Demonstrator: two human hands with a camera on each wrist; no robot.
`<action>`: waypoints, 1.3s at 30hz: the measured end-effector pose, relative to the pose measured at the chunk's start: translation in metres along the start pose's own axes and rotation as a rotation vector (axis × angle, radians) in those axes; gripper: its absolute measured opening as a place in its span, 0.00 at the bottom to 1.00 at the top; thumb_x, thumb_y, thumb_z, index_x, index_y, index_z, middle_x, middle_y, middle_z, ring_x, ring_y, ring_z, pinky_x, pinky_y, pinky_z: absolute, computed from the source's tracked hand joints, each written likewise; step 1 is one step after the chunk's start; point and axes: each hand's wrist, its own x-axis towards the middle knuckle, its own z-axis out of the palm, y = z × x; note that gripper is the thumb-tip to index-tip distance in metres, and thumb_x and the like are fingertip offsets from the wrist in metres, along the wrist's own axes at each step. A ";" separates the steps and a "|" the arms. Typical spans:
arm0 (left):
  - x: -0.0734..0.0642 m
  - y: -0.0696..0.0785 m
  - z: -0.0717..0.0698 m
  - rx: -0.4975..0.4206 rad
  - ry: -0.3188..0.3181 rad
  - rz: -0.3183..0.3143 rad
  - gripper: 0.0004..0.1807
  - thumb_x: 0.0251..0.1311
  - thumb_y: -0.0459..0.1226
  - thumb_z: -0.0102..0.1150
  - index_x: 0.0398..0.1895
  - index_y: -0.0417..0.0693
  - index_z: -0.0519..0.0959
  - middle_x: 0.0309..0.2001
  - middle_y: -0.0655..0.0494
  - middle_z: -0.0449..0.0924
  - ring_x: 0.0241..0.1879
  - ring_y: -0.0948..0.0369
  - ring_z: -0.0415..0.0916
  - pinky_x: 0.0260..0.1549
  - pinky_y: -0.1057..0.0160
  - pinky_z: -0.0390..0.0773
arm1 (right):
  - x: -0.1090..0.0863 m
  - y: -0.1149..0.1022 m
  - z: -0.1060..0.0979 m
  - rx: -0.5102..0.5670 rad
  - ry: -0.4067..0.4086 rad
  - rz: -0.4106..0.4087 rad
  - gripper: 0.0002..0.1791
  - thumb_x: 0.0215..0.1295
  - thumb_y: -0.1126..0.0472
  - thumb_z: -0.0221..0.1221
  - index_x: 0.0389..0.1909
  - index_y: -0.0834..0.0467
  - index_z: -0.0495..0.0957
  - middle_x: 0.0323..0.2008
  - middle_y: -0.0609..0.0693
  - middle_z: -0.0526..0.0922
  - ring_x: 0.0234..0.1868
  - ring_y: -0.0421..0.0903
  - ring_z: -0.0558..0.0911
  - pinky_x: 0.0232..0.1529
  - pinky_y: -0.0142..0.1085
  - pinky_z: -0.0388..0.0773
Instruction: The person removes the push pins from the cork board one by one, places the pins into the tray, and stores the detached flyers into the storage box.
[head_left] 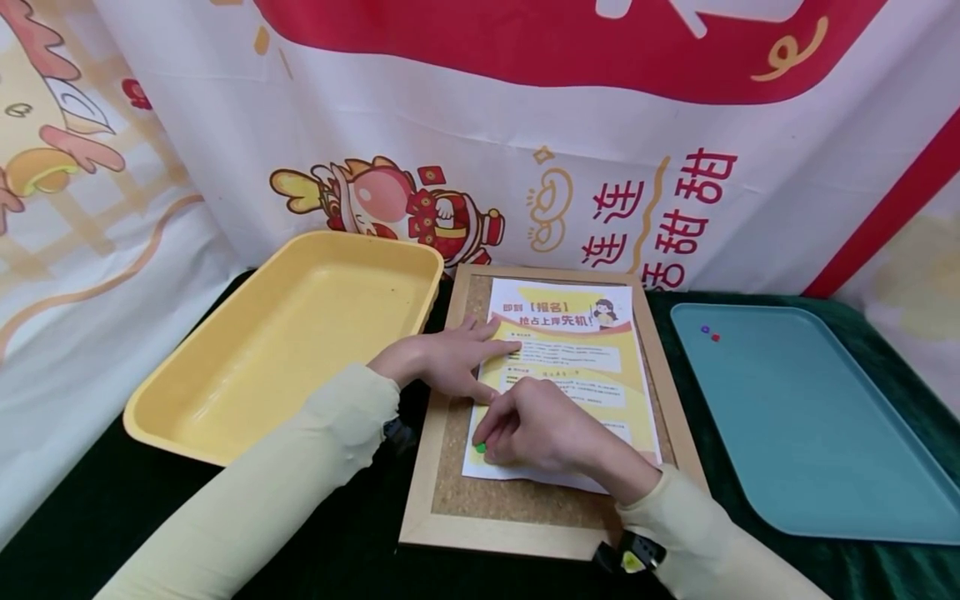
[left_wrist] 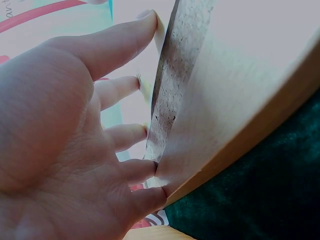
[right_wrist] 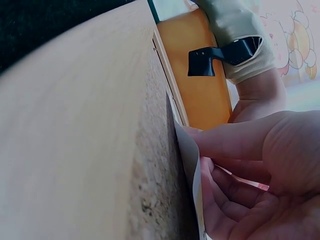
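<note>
A printed yellow and white poster sheet (head_left: 570, 333) lies on a wood-framed cork board (head_left: 487, 504). My left hand (head_left: 457, 358) rests on the sheet's left edge with its fingers spread; the left wrist view shows the same straight fingers (left_wrist: 125, 47) over paper and frame. Near the sheet's lower left corner, my right hand (head_left: 543, 429) pinches a small green pushpin (head_left: 481, 447) between thumb and fingertips. In the right wrist view the paper's edge (right_wrist: 187, 155) curls slightly up off the cork beside the right hand (right_wrist: 250, 165); the pin is hidden there.
A deep yellow tray (head_left: 176, 437) stands left of the board. On the right lies a flat blue tray (head_left: 832, 433), bearing a small purple pin (head_left: 705, 329) and a red pin (head_left: 716, 337). Dark green cloth (head_left: 337, 542) covers the table; a printed curtain (head_left: 450, 100) hangs behind.
</note>
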 end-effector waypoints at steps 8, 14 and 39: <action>0.001 0.000 0.000 0.003 -0.001 -0.005 0.46 0.72 0.58 0.61 0.87 0.64 0.52 0.88 0.47 0.29 0.86 0.37 0.23 0.83 0.36 0.39 | 0.001 0.001 0.002 -0.011 0.018 -0.008 0.07 0.60 0.68 0.73 0.29 0.51 0.91 0.23 0.39 0.87 0.28 0.36 0.81 0.36 0.31 0.77; 0.000 0.000 0.000 0.003 -0.003 -0.010 0.46 0.72 0.58 0.61 0.88 0.64 0.52 0.88 0.47 0.29 0.86 0.37 0.23 0.84 0.37 0.39 | 0.001 0.001 0.002 -0.030 0.027 -0.026 0.07 0.60 0.68 0.73 0.28 0.52 0.91 0.23 0.39 0.87 0.27 0.36 0.81 0.35 0.30 0.76; 0.000 0.001 -0.001 0.019 -0.004 -0.013 0.46 0.73 0.58 0.60 0.88 0.64 0.52 0.88 0.47 0.29 0.86 0.37 0.25 0.84 0.38 0.40 | 0.000 0.001 0.004 -0.049 0.043 -0.036 0.10 0.62 0.66 0.72 0.25 0.48 0.89 0.21 0.37 0.84 0.26 0.36 0.77 0.35 0.30 0.72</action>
